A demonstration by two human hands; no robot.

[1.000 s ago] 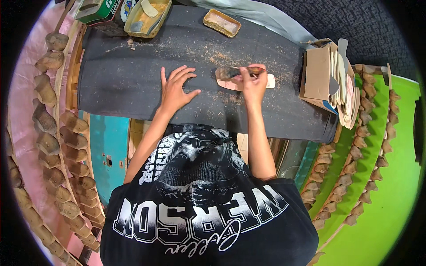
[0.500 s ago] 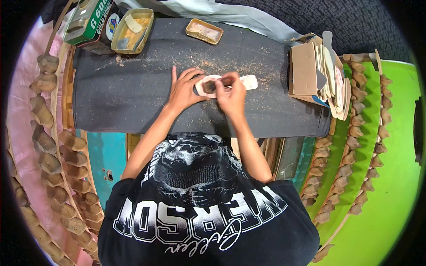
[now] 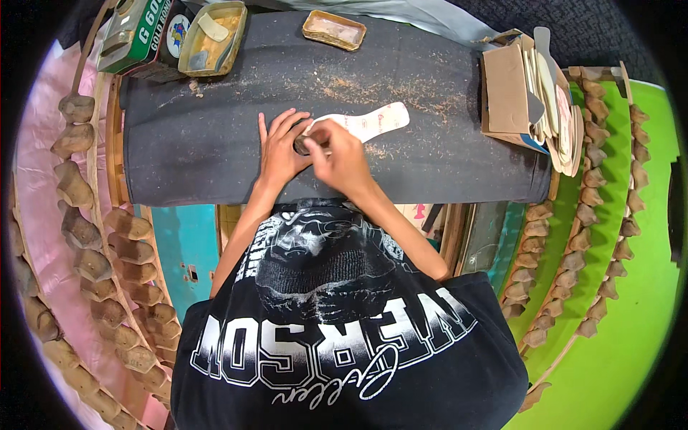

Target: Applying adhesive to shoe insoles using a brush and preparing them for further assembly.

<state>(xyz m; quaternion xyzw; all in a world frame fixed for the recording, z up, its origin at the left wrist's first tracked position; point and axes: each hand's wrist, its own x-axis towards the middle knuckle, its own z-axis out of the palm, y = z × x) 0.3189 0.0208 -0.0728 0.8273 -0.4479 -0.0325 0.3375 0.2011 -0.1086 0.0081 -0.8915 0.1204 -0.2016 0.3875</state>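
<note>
A white sole-shaped insole [image 3: 387, 120] with red print lies aslant over the dark cloth, its narrower end to the upper right. Its lower-left end is covered by my right hand [image 3: 338, 156], whose fingers are bent and pinched together; what they grip is hidden. My left hand [image 3: 282, 147] is beside that end, several fingers spread upward, thumb and forefinger curved round a dark rounded piece [image 3: 302, 145]. Only a small part of this piece shows between my hands, so its kind cannot be told.
Brown shavings [image 3: 351, 89] litter the dark-covered table [image 3: 193, 158]. A shallow tray [image 3: 334, 30] and a tub with spatulas [image 3: 212, 39] stand at the back, near a green can [image 3: 147, 36]. A cardboard box [image 3: 505, 89] of sole pieces stands right. Racks of shoe lasts [image 3: 93, 265] flank both sides.
Both hands have moved left and nearer me. The right hand now covers the insole's lower-left end. A brown thing seen in its fingers before is no longer visible, and more of the insole shows.
</note>
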